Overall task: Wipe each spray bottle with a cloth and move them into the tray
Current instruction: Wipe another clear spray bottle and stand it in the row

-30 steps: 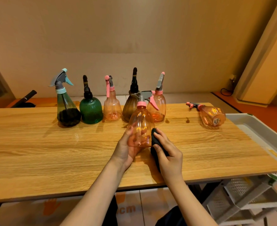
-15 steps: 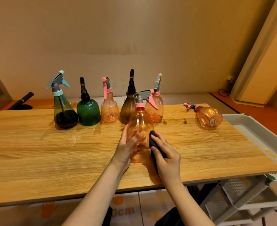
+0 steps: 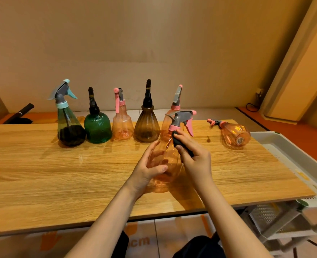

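Observation:
My left hand (image 3: 148, 169) grips the body of an orange spray bottle (image 3: 166, 161) with a grey and pink trigger, held over the middle of the wooden table (image 3: 42, 174). My right hand (image 3: 195, 157) pinches a dark cloth (image 3: 180, 142) and presses it against the bottle's upper right side, just below the neck. The white tray (image 3: 291, 157) lies beyond the table's right edge; nothing shows in the part I can see. Another orange bottle (image 3: 234, 134) lies on its side near the tray.
A row of upright bottles stands at the back: teal-topped dark one (image 3: 69, 125), green one (image 3: 97, 127), small orange one (image 3: 122, 125), brown one (image 3: 147, 125), and another orange one (image 3: 175, 103) behind the held bottle. A white rack (image 3: 273, 220) sits under the tray.
The held bottle has come up off the table and nearer to me. My right hand slid the cloth from the bottle's lower side up to its neck.

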Available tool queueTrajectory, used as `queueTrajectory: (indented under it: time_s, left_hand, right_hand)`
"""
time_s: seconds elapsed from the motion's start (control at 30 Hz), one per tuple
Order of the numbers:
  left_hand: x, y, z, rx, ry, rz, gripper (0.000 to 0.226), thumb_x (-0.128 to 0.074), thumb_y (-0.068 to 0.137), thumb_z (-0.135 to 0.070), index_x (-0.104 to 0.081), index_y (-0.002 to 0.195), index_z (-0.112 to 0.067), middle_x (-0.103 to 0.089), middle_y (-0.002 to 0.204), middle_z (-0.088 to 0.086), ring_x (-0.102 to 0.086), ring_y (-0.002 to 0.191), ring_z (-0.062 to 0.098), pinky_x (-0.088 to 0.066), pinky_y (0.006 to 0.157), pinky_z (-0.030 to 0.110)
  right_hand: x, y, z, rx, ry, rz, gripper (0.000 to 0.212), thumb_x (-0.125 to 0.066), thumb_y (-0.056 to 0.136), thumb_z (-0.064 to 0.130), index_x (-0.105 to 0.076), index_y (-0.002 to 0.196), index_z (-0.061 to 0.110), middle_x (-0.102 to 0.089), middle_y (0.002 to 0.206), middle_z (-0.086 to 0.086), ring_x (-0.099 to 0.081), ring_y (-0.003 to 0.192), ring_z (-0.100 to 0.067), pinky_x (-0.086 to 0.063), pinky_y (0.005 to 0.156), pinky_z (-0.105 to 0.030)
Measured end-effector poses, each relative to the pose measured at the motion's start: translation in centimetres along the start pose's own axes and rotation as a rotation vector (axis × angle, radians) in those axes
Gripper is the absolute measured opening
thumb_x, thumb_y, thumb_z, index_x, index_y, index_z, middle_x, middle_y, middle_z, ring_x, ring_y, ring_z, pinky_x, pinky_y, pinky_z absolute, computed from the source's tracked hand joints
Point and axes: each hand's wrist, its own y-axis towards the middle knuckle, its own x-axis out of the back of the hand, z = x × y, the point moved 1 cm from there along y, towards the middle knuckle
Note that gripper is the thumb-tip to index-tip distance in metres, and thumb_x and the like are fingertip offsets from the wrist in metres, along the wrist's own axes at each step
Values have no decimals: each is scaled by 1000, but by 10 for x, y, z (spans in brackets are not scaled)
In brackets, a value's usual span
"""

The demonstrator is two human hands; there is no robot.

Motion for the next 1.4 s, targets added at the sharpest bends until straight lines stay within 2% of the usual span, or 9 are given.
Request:
queueTrajectory:
  time_s: [0.27, 0.43, 0.6, 0.77, 0.97, 1.07, 1.13, 1.27, 1.4]
  left_hand:
    - [2, 2, 2, 30, -39, -28, 93, -79, 55, -34, -41, 140, -31, -58, 131, 6, -59, 118, 21, -52, 93, 39]
    - [0, 4, 2, -22, -61, -67, 86, -78, 55, -33, -46, 134, -33, -64, 124, 0, -62, 113, 17, -53, 84, 31]
    - [9, 7, -2, -25, -428, -190, 87, -78, 54, -30, -47, 134, -14, -71, 105, 9, -70, 88, 21, -58, 64, 31]
    - [12, 6, -1, 29, -622, -238, 66, -72, 56, -34, -60, 117, -11, -69, 101, 14, -69, 86, 23, -57, 72, 33]
    - [11, 5, -3, 62, -627, -205, 95, -94, 35, -37, -60, 119, -10, -70, 105, 16, -69, 89, 25, -58, 72, 34]
    - [10, 4, -5, 43, -641, -195, 87, -95, 31, -36, -66, 109, -12, -71, 100, 14, -70, 85, 23, -59, 68, 31]
    - [8, 3, -7, 44, -636, -191, 71, -93, 41, -35, -69, 105, -14, -72, 98, 13, -71, 85, 22, -59, 68, 30]
    - [11, 4, -3, 60, -571, -249, 65, -65, 80, -26, -45, 140, -13, -69, 104, 14, -67, 89, 23, -58, 71, 30]
    - [11, 5, 0, 42, -496, -254, 70, -64, 81, -32, -41, 144, -14, -70, 105, 14, -69, 91, 23, -59, 68, 29]
  right_hand:
    - [-8, -21, -15, -335, 342, -148, 40, -53, 89, -4, -60, 112, 28, -62, 119, 3, -53, 118, -8, -42, 101, -26]
    - [-10, -38, -19, -326, 326, -150, 42, -56, 86, -7, -59, 113, 26, -58, 120, 9, -51, 117, 1, -40, 102, -21]
    - [-25, -48, -13, -142, 245, 18, 37, -62, 81, 6, -60, 118, 11, -56, 124, 13, -52, 119, -5, -40, 99, -18]
    - [-26, -49, -8, -31, 198, 94, 41, -56, 84, 16, -54, 124, 25, -49, 129, 30, -50, 123, -12, -39, 103, -24]
    - [-24, -48, -10, -144, 242, 12, 39, -60, 80, 0, -60, 116, 13, -57, 122, 12, -51, 118, 0, -39, 96, -13]
    - [-23, -48, -9, -156, 226, -3, 39, -58, 79, -1, -60, 116, 14, -57, 121, 10, -51, 118, 2, -39, 95, -12]
    - [-23, -48, -10, -151, 220, -10, 39, -58, 79, -1, -60, 115, 14, -57, 121, 8, -51, 118, 1, -39, 95, -12]
    - [-22, -50, -13, -158, 226, -30, 38, -59, 79, 0, -62, 115, 14, -58, 123, 6, -53, 118, -5, -42, 96, -16]
    - [-22, -51, -14, -107, 180, -30, 41, -60, 79, -2, -59, 118, 9, -58, 124, 6, -53, 119, -9, -43, 98, -22]
